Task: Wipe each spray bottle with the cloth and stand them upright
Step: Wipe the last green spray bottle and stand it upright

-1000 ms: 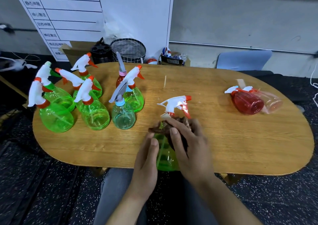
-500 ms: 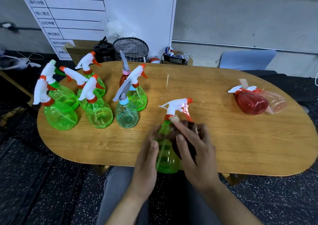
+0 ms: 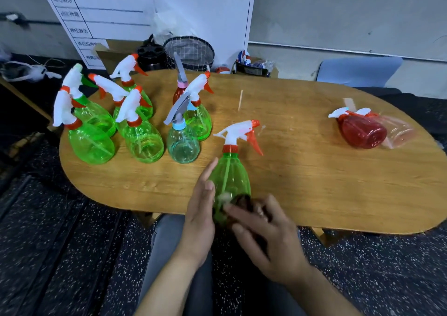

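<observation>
Wiping goes on: left hand steadies the green bottle, right hand grips the cloth against its base, upright bottles far left, two red bottles lying right on the bench.

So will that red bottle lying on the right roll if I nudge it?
Probably. The red bottle lies on its side on the bare table with a rounded body. It looks empty, so likely light. The pale bottle beside it may block rolling that way.

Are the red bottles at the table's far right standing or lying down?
Lying down: the red bottle and the paler one rest on their sides, nozzles pointing left.
</observation>
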Tool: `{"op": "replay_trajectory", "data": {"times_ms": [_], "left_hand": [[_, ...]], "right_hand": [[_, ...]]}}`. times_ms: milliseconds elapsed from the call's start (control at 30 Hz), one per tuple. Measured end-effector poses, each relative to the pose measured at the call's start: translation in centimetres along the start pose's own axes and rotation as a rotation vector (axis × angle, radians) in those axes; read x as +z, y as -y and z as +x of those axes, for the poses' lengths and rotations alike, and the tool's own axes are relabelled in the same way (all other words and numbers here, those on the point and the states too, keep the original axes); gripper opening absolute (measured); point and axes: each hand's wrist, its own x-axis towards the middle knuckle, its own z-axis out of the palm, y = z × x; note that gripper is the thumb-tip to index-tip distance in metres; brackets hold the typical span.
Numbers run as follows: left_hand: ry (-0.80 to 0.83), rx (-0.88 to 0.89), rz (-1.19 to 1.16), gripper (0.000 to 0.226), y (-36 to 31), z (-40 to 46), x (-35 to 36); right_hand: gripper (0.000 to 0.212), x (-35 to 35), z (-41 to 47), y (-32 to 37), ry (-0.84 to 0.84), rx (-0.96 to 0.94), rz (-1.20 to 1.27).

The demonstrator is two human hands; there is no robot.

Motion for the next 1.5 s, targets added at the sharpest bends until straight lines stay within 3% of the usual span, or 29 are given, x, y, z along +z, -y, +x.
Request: {"op": "replay_trajectory", "data": {"times_ms": [133,200,300,467,600,767,933,1033,1100,1367,1433,1500], "left_hand": [[-0.009,-0.034,-0.014,0.048,0.0,-0.6,0.2],[0.012,-0.09,-0.145,0.044,-0.2,-1.0,0.4],[0.049,-0.202,-0.284,0.047,-0.5,-1.6,1.0],[0.095,-0.266,-0.271,0.045,0.5,-2.8,1.6],[0.128,-0.249,-0.247,0.051,0.6,-3.3,1.5],[0.103,-0.189,-0.178,0.081,0.9,-3.6,1.1],[0.133,-0.118,-0.062,0.079,2.0,-3.8,1.1],[0.156,-0.103,-0.063,0.06,1.9,-4.0,1.6],[0.119,-0.136,-0.075,0.062,2.0,-3.8,1.5],[0.01,-0.257,-0.188,0.047,2.9,-4.2,0.9],[0.009,-0.237,-0.164,0.048,2.8,-4.3,0.9],[0.011,-0.209,-0.131,0.053,3.0,-4.3,0.9]], "right_hand": [[0.032,0.6,0.8,0.6,-0.351,0.505,0.27],[0.033,1.1,1.0,0.1,-0.427,0.69,0.448],[0.032,1.8,0.3,-0.2,-0.444,0.756,0.532],[0.032,2.1,-1.1,0.5,-0.438,0.762,0.522],[0.031,1.4,-1.6,0.6,-0.336,0.696,0.364],[0.035,0.8,-2.0,0.1,-0.217,0.612,0.231],[0.031,0.0,0.0,-0.4,-0.241,0.563,0.212],[0.033,0.2,0.7,-0.7,-0.151,0.523,0.132],[0.037,0.6,0.3,-0.6,-0.065,0.468,0.035],[0.03,0.7,-4.2,-0.5,0.156,-0.163,-0.129],[0.031,0.3,-4.6,-0.8,0.143,-0.165,-0.095],[0.03,0.1,-4.4,-0.8,0.045,-0.024,-0.015]]}}
